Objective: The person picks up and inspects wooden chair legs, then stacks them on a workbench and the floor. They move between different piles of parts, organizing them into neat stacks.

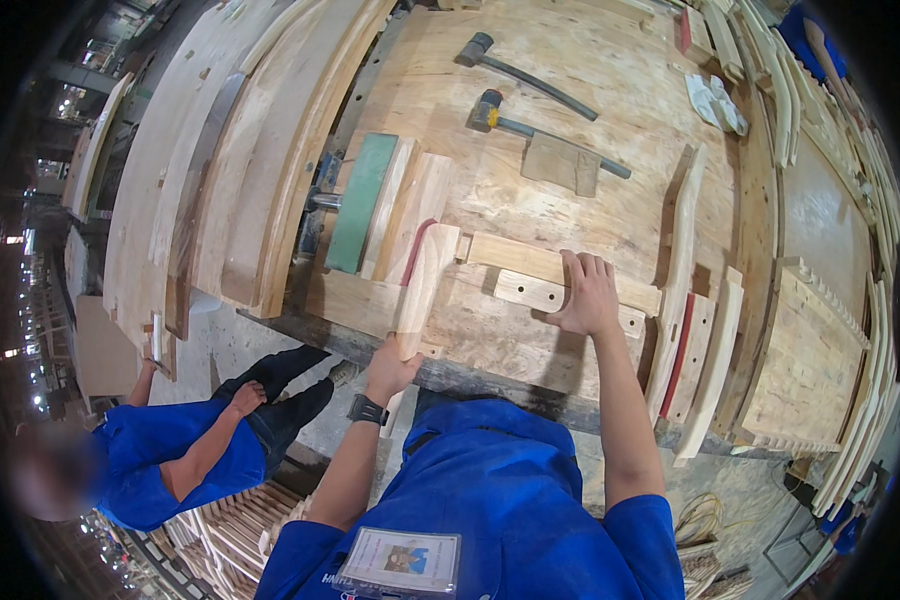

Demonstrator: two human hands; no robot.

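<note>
My left hand (394,368) is closed round the near end of a pale, rounded wooden leg (430,280) that rests against a red-lined wooden block (421,240). A wooden rail (515,257) lies crosswise on the bench, its tenon end close to the leg's far end. My right hand (590,295) grips the rail right of its middle, fingers over the far side and thumb on the near side. Just in front of the rail sits a strip with dark holes (526,290), partly covered by that hand. A long curved wooden leg (675,270) stands at the rail's right end.
Two mallets (540,85) (560,138) lie farther back on the workbench (420,80). A green-faced clamp block (363,205) is at the left, a second red-lined block (682,350) at the right. White gloves (715,103) lie back right. A co-worker in blue (190,450) is at left.
</note>
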